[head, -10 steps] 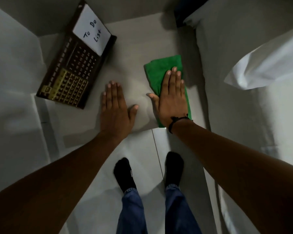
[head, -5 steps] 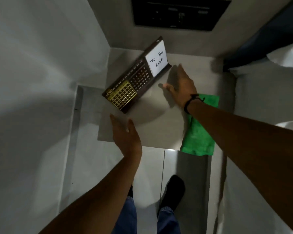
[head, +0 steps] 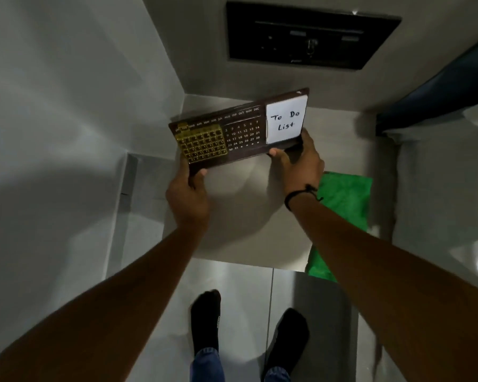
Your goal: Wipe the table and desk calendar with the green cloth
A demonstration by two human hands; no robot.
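Observation:
A dark brown desk calendar (head: 240, 130) with a gold date grid and a white "To Do List" note is held up above the small grey table (head: 243, 235). My left hand (head: 186, 194) grips its lower left corner. My right hand (head: 301, 161) grips its lower right edge under the note. The green cloth (head: 345, 199) lies on the table's right side, partly hidden by my right forearm, with one end hanging over the front edge. Neither hand touches the cloth.
A black switch panel (head: 307, 37) is set in the wall behind the table. A white wall stands at the left, white bedding (head: 439, 188) at the right. My feet in dark socks (head: 207, 321) stand on the tiled floor below the table's front edge.
Both hands left the table and the cloth and took hold of the calendar. The calendar rose off the table and turned to face me squarely. The cloth stays where it lay.

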